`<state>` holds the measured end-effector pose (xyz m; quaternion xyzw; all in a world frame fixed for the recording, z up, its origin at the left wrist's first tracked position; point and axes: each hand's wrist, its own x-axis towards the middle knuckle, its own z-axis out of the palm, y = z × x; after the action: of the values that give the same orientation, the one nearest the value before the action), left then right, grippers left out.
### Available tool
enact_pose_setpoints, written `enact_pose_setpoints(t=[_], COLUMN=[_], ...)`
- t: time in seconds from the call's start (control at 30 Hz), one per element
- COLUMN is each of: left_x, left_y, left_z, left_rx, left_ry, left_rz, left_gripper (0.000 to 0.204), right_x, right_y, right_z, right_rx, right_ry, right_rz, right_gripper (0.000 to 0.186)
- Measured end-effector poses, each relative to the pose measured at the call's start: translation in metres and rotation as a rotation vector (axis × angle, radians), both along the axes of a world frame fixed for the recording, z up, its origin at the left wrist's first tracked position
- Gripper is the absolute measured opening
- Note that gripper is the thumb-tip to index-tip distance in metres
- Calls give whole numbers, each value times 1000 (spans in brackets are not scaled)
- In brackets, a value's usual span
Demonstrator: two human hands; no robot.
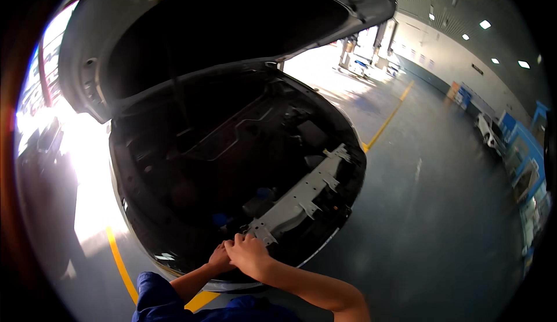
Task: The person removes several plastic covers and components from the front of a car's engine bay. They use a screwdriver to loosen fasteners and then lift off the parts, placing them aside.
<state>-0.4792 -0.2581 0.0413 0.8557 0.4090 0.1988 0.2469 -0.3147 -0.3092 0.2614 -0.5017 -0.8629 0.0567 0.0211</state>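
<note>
Both hands are close together at the front of a car's open engine bay. My right hand is closed with curled fingers, beside the near end of a long grey metal crossmember. My left hand lies against it, also closed and partly covered by the right. Whatever the fingers hold, if anything, is hidden. The crossmember has holes and tabs and runs toward the right side of the bay. Two blue caps show in the dark bay just beyond the hands.
The raised hood hangs over the bay. Yellow floor lines run on both sides of the car. To the right are blue frames and a white car; vehicle lift posts stand farther back.
</note>
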Motion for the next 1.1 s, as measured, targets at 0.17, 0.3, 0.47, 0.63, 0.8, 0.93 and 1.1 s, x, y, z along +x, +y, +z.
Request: enact_pose_setpoints(t=[0.17,0.3,0.47,0.63,0.8,0.93,1.1], left_x=[21,32,30,39,61,71,85], left_y=[-10,-4,-3,9,10,25,4], left_z=[23,29,20,23,39,40,20], left_rx=[-13,20,21,182,348,347,249], left_ry=[136,292,329,213,230,336,390], left_rz=[21,54,73,-13,-52,-80,143], left_gripper=[46,47,51,37,24,24,26], right_x=[26,50,83,155,270,425,601], right_y=[-2,-5,15,48,82,100,139], right_z=[-18,-15,-25,-45,-85,-106,-99], right_rx=[267,216,62,25,-163,-203,92], right_ry=[45,179,205,378,715,1016,1228], right_rz=[143,139,209,450,347,-129,-667], right_gripper=[26,26,24,21,24,19,14])
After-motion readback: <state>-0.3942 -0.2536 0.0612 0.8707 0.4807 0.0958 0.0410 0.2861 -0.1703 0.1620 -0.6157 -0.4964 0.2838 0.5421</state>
